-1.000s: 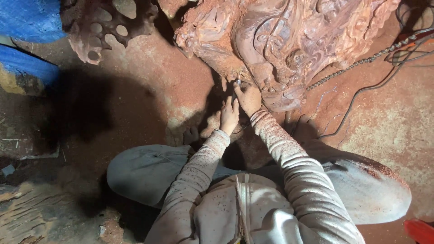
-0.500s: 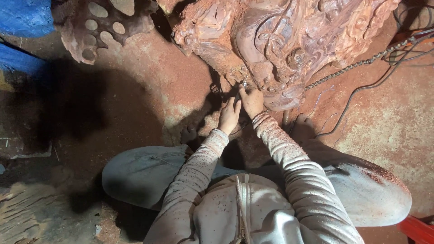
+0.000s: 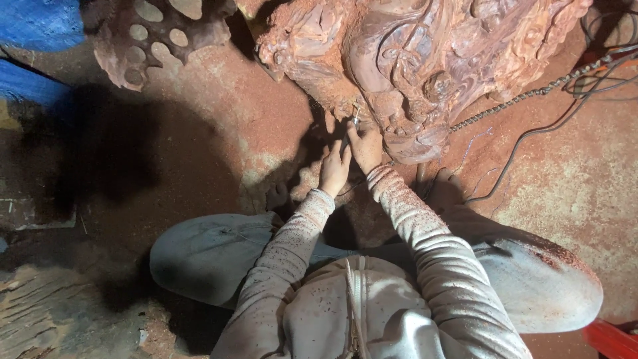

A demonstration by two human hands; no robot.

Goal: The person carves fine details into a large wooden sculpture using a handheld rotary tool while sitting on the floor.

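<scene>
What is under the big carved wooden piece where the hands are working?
The carved wood piece lies on a floor coated in reddish dust. A chain runs out beside it. The right hand and left hand press its lower edge; beneath it is shadowed, hidden.

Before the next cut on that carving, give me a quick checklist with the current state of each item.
1. Right hand has a grip on the small tool: ok, tip set against the reddish wood carving.
2. Left hand braced close beside the right: ok, though contact with the tool cannot be told.
3. Tool tip visible: not ok, mostly hidden in shadow.
4. Chain lies apart from the hands: ok.
5. Dark cables lie apart from the hands: ok, they run on the floor to the right.
6. Carving steady on the floor: cannot tell.
</scene>
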